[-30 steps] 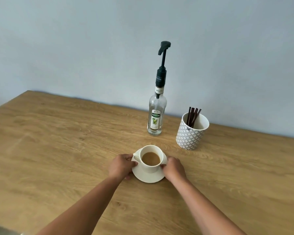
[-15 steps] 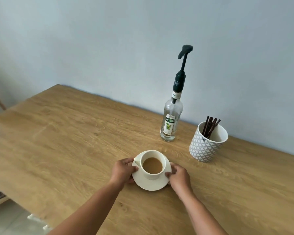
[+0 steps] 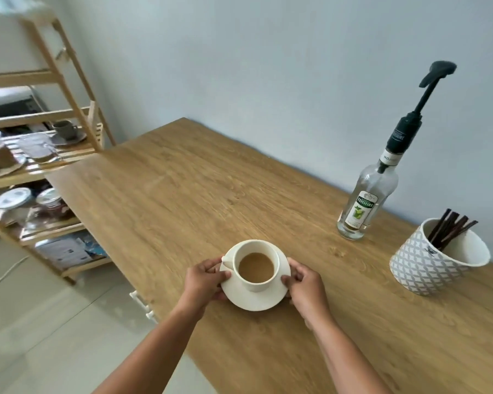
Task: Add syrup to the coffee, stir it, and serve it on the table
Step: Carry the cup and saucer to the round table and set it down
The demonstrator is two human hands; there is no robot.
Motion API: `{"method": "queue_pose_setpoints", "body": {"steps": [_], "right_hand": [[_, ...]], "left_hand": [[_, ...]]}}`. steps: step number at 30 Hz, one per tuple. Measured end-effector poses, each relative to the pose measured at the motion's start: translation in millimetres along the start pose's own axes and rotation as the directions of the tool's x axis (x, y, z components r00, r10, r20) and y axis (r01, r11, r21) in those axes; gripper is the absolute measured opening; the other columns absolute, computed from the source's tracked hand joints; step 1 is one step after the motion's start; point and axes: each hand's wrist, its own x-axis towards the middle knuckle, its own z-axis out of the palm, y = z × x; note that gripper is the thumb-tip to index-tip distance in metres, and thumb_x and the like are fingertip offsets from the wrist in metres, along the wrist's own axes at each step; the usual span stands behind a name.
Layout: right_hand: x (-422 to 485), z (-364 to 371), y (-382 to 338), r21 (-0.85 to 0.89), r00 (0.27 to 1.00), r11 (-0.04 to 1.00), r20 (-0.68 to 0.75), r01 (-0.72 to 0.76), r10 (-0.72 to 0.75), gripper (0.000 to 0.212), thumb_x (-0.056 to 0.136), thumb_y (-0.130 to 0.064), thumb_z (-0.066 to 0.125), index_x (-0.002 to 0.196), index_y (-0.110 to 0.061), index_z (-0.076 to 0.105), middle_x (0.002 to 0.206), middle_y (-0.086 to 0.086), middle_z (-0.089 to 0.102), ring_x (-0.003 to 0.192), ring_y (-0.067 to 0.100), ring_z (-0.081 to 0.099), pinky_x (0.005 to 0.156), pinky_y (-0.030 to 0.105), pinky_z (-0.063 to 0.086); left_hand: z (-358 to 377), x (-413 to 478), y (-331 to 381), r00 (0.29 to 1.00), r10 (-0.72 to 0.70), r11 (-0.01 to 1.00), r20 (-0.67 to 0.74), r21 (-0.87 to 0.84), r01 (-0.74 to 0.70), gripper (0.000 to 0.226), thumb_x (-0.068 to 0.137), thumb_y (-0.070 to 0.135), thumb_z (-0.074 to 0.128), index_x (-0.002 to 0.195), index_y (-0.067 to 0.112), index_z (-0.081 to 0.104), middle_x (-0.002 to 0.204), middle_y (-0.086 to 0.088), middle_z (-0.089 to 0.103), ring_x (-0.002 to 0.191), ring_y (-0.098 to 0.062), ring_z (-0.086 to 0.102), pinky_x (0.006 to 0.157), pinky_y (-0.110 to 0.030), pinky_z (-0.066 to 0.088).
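Wooden shelf [image 3: 69, 115] far left, blurred cups on it | your left hand [image 3: 204, 282] – fingers curled, pinching the saucer [image 3: 254, 300] rim | cup [image 3: 256, 265] of coffee sits on the saucer, over the table [image 3: 182, 194] | your right hand [image 3: 305, 285] grips the opposite rim | syrup bottle [image 3: 367, 194] and stirrer holder [image 3: 427, 265] stand well apart, right.
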Motion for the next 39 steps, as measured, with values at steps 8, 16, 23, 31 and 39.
{"method": "queue_pose_setpoints", "body": {"steps": [8,16,23,31,39], "right_hand": [[-28.2,82.2,-38.3,0.014,0.974,0.993,0.191,0.119,-0.12,0.046,0.087,-0.002,0.061,0.099,-0.046,0.067,0.076,-0.018,0.073,0.061,-0.002,0.062,0.048,0.019,0.045],[-92.7,180.1,-69.4,-0.005,0.894,0.979,0.408,0.204,-0.184,0.042,0.088,0.003,0.057,0.109,-0.031,0.07,0.058,-0.012,0.057,0.052,0.008,0.049,0.05,0.025,0.042],[-187.5,280.2,-88.4,-0.039,0.825,0.97,0.535,0.239,-0.182,0.04,0.087,0.002,0.057,0.119,-0.02,0.066,0.059,-0.007,0.06,0.048,0.01,0.049,0.045,0.026,0.043],[-301.7,388.7,-100.6,-0.043,0.717,0.957,0.672,0.287,-0.185,0.04,0.088,-0.001,0.059,0.126,-0.015,0.061,0.082,0.007,0.068,0.057,0.014,0.055,0.046,0.025,0.046],[-399.5,482.6,-114.4,-0.001,0.523,0.938,0.831,0.346,-0.192,0.036,0.089,0.002,0.056,0.112,-0.024,0.065,0.076,0.008,0.065,0.054,0.012,0.05,0.047,0.025,0.044]], "left_hand": [[-100.3,-31.1,-1.7,0.987,0.003,0.991,-0.158,-0.132,-0.024,0.038,0.084,-0.005,0.072,0.119,0.009,0.069,0.087,-0.006,0.078,0.061,-0.016,0.074,0.046,-0.031,0.058],[-221.0,-91.4,-17.7,0.961,0.039,0.974,-0.272,-0.204,-0.098,0.038,0.086,-0.005,0.068,0.121,0.012,0.071,0.089,-0.008,0.076,0.071,-0.021,0.071,0.052,-0.033,0.06],[-344.8,-167.2,-48.6,0.92,0.041,0.958,-0.39,-0.245,-0.147,0.034,0.086,-0.004,0.068,0.094,0.029,0.074,0.081,0.002,0.08,0.071,-0.018,0.073,0.054,-0.033,0.061],[-469.0,-262.4,-90.2,0.851,0.016,0.936,-0.524,-0.292,-0.198,0.037,0.088,-0.004,0.065,0.12,0.014,0.07,0.096,-0.005,0.078,0.067,-0.015,0.072,0.051,-0.031,0.06],[-563.9,-341.4,-134.3,0.732,-0.042,0.889,-0.68,-0.36,-0.284,0.033,0.088,-0.004,0.065,0.109,0.021,0.07,0.094,-0.006,0.077,0.071,-0.019,0.072,0.054,-0.032,0.062]]}}
